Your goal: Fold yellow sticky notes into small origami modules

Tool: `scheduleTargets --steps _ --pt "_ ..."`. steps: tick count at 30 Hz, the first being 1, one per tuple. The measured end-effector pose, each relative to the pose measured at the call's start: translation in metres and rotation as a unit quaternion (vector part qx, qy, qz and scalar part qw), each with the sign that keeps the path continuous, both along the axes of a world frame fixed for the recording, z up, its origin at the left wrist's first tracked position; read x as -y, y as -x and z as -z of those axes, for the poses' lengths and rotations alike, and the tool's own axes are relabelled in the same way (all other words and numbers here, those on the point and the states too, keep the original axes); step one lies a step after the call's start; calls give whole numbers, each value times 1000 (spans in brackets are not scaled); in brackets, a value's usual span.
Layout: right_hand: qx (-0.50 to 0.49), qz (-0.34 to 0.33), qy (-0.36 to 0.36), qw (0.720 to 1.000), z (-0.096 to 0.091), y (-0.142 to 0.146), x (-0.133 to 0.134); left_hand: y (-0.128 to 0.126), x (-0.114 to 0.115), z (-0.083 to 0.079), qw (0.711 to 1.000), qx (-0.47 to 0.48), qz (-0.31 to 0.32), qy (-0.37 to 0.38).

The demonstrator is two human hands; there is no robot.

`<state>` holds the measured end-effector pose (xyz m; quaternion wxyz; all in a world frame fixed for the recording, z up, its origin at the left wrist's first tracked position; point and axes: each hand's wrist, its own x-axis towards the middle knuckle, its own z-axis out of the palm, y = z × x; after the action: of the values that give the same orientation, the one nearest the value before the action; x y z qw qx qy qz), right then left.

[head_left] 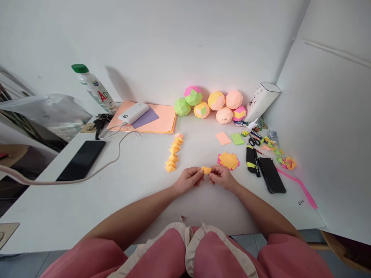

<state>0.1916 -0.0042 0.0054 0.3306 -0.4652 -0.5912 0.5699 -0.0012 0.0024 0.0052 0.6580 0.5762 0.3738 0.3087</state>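
Between my two hands is a small orange folded paper piece (206,170), held just above the white table. My left hand (189,180) pinches its left end, and my right hand (222,177) pinches its right end. Behind my left hand runs a row of folded orange paper units (173,154), with a paler one at the far end. A pile of orange and pink paper squares (228,160) lies just beyond my right hand. Farther back are peach paper squares (223,138) and green paper squares (237,138).
Several faceted paper balls (216,101) sit against the wall. On the right lie a black phone (271,175), a utility knife (251,158), scissors (254,141) and paper scraps. To the left are a dark tablet-like device (82,160), a cabled power bank (134,113), peach sheets (162,117) and a bottle (97,90).
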Motion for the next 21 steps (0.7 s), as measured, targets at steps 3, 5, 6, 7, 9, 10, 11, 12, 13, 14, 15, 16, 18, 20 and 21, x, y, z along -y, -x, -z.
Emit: scheduleTargets --steps 3,5,6,7,9,10,11,12,13,14,15,16,18,20,21 --pt "-24 16 -3 1000 -1 1 0 -1 -1 2 1000 6 -22 8" --pt "-63 20 -14 998 0 2 0 -1 -2 2 999 8 -31 12" --pt "-79 16 -22 996 2 2 0 -1 -2 3 999 9 -31 12" --pt "-90 10 -32 995 4 3 0 -1 -2 3 999 11 -28 12" --pt "-95 0 -57 994 7 3 1 -1 -2 3 999 23 -21 13" --pt "-92 -1 -72 993 8 3 1 -1 -2 3 999 31 -18 16" --pt "-85 0 -89 992 9 3 1 -1 -2 3 999 39 -15 19" --pt "-76 3 -108 991 9 3 0 -1 -2 3 999 47 -13 23" --pt "-64 4 -131 989 8 3 0 -1 -2 4 998 53 -13 28" --pt "-49 3 -161 986 7 3 0 -1 -3 4 998 59 -14 34" --pt "-32 0 -198 980 6 3 -1 -2 -3 4 997 62 -16 41" --pt "-14 -5 -240 971 5 3 -1 -2 -3 4 997 65 -19 47" --pt "22 -17 -323 946 4 4 -2 -2 -3 5 996 67 -22 55" --pt "49 -23 -377 925 4 4 -3 -2 -2 5 996 65 -21 55" --pt "58 -22 -389 919 5 4 -4 -2 -2 5 996 64 -16 53"
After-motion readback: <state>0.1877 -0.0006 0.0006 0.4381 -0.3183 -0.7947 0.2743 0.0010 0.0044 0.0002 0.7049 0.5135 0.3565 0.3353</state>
